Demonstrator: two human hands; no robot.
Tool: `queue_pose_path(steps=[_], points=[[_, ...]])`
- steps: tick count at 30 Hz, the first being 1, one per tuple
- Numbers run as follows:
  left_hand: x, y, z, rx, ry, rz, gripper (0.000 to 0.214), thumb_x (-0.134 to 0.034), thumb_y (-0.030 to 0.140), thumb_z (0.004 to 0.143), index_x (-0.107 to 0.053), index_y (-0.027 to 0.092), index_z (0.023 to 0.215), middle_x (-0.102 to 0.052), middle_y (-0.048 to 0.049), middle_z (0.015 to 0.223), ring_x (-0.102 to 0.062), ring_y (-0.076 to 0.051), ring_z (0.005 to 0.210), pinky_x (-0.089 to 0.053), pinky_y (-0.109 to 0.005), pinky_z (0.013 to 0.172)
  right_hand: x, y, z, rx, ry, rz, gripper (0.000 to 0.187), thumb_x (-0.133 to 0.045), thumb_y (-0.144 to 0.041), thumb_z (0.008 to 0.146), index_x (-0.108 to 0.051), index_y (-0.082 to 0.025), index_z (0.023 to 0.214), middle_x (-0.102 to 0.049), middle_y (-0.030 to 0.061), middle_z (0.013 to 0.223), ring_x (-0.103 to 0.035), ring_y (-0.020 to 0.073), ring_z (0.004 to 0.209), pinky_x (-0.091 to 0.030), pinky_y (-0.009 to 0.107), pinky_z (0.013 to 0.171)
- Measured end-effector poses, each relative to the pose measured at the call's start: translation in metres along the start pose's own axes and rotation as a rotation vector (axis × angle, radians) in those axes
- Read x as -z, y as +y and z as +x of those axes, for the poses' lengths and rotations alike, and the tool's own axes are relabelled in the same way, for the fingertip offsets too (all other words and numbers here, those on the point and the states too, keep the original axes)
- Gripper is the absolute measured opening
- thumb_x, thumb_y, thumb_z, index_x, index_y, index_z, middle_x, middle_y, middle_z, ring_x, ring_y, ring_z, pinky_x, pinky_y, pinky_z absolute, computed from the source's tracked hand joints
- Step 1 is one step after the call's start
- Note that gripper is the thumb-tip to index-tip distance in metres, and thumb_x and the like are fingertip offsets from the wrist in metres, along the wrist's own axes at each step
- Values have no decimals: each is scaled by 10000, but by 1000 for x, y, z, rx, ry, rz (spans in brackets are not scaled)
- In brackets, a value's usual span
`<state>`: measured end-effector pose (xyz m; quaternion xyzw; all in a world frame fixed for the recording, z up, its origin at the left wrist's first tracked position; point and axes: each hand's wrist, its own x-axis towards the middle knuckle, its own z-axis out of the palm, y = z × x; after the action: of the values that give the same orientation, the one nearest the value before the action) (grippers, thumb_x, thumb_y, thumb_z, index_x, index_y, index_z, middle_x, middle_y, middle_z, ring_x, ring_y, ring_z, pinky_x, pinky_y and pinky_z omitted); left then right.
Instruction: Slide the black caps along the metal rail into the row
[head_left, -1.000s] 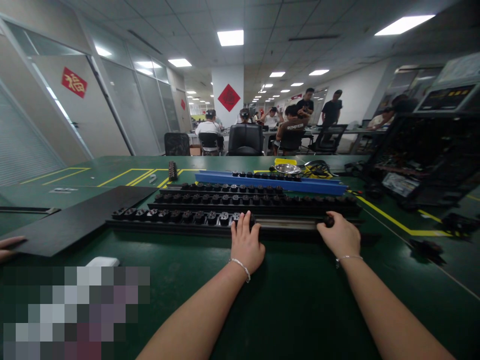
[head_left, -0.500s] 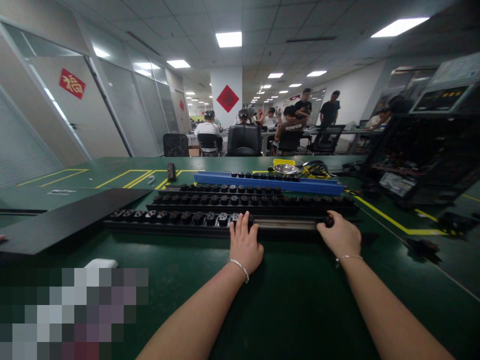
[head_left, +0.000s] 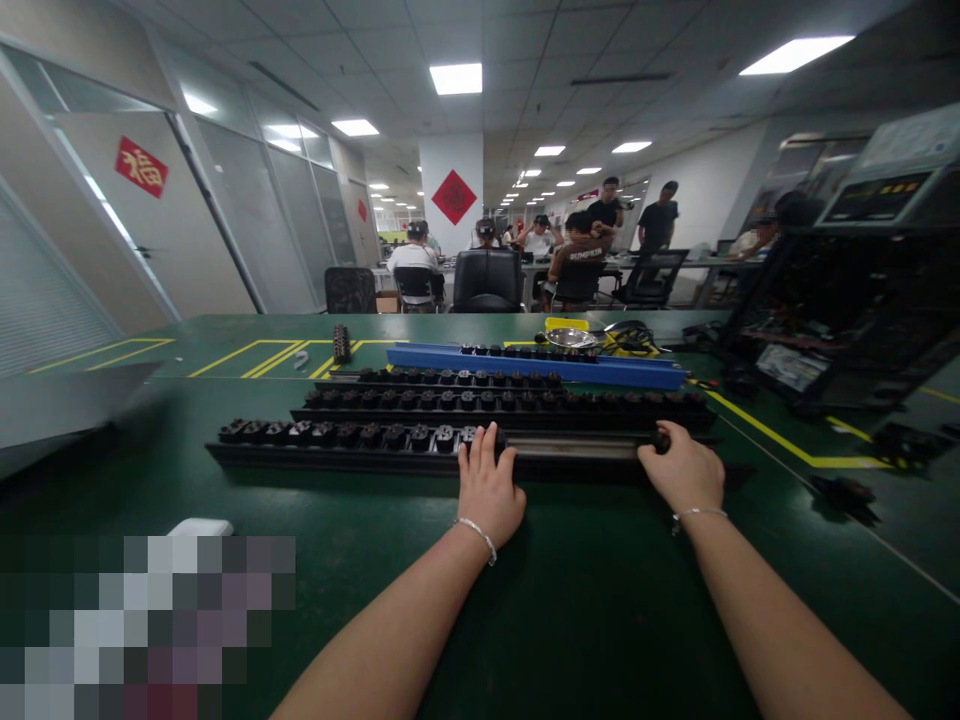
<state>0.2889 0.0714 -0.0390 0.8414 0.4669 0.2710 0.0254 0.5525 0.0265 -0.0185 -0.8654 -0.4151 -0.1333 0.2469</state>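
A long black rail (head_left: 577, 452) lies across the green table (head_left: 570, 590) in front of me, its left half filled with a row of small black socket modules (head_left: 352, 434). My left hand (head_left: 489, 487) rests on the rail at the end of that row, fingers together and stretched over the last module. My right hand (head_left: 684, 468) is curled on a single black module (head_left: 660, 438) near the rail's right end. The stretch of rail between my hands holds no modules.
Two more black rails with modules (head_left: 495, 402) and a blue rail (head_left: 540, 365) lie behind. A dark panel (head_left: 60, 405) is blurred at the left edge. A black machine (head_left: 847, 300) stands right. A white object (head_left: 201, 527) lies near left. People sit at desks far back.
The dark flat panel at the left has been lifted and drawn away leftwards, uncovering the rail's left end. My two hands have stayed on the rail.
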Motion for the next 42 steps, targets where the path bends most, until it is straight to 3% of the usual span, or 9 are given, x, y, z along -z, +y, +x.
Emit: queue_pose_path(steps=[33, 42], points=[[0, 0, 0, 5, -3, 4, 506, -560, 142, 690, -514, 210, 1190, -216, -101, 1508, -109, -286, 1400, -116, -541, 1128, -2, 15, 6, -55, 16, -12, 536, -451, -382, 721, -533, -148, 1195, -635, 134, 1044, -559, 286, 989, -373, 452, 900], [1, 1, 0, 6, -9, 7, 506, -564, 146, 686, -520, 210, 1186, -220, -104, 1508, -116, -284, 1399, -117, -542, 1128, -1, 18, 7, -66, 41, 21, 499, -457, -362, 718, -563, -153, 1159, -644, 124, 1023, -568, 269, 956, -397, 400, 863]])
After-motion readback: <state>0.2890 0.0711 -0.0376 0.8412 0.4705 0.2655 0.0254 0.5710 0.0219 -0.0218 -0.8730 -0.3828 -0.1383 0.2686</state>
